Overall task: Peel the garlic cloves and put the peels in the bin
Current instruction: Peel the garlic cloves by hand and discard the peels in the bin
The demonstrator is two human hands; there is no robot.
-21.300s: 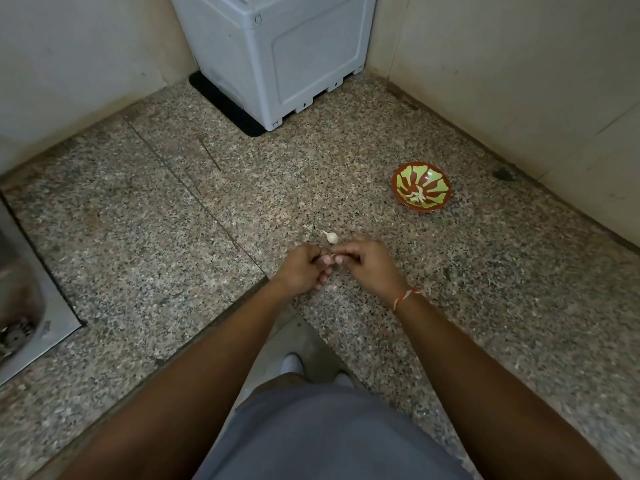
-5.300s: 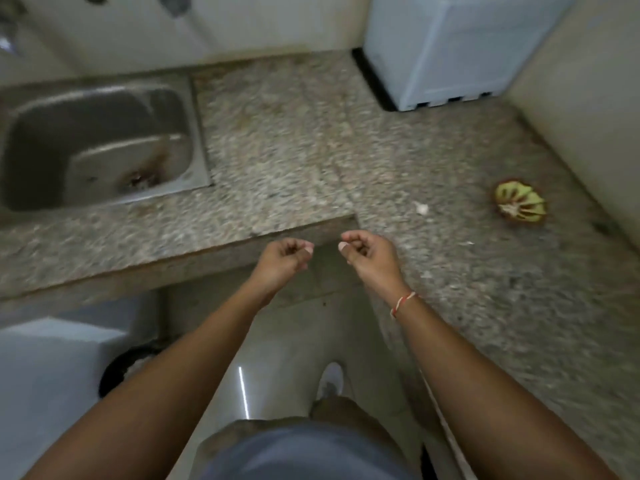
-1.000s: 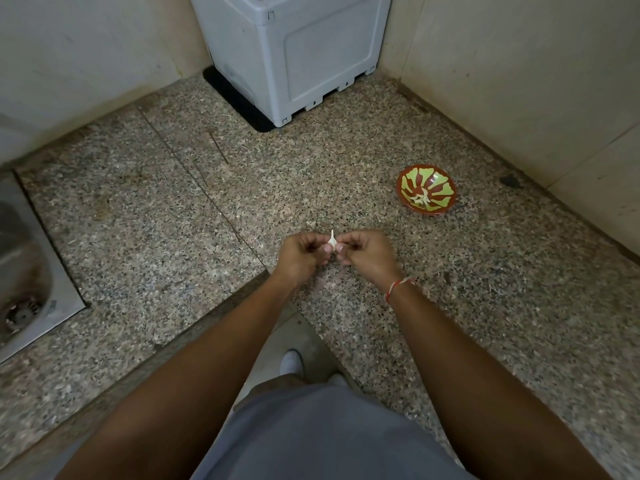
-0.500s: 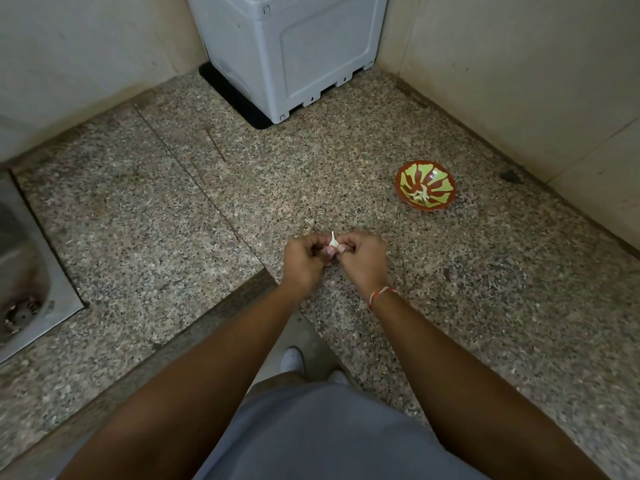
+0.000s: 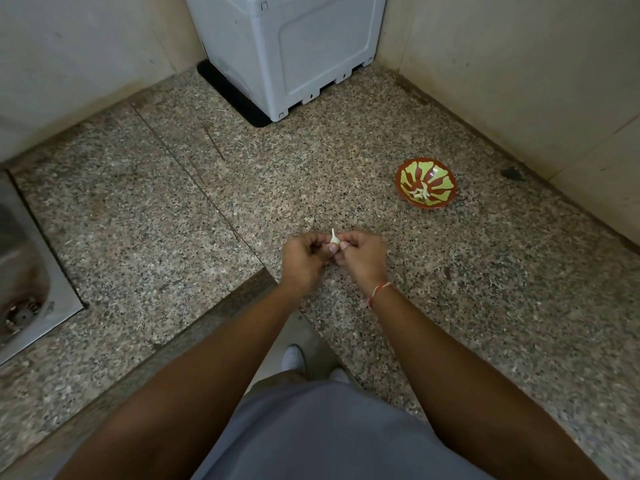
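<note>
A small white garlic clove (image 5: 334,238) with a thin pointed tip sticks up between my two hands above the granite counter (image 5: 166,216). My left hand (image 5: 304,259) and my right hand (image 5: 362,258) meet at the clove, and the fingertips of both pinch it. A red and green patterned bowl (image 5: 426,182) sits to the right, with pale garlic pieces in its bottom. No bin is in view.
A grey plastic appliance (image 5: 287,46) stands in the back corner against tiled walls (image 5: 519,64). A steel sink (image 5: 24,282) with a drain lies at the left edge. The counter's inner corner edge runs just below my hands, with the floor and my shoes beneath.
Both hands have stayed together on the clove in about the same place. The view has shifted slightly.
</note>
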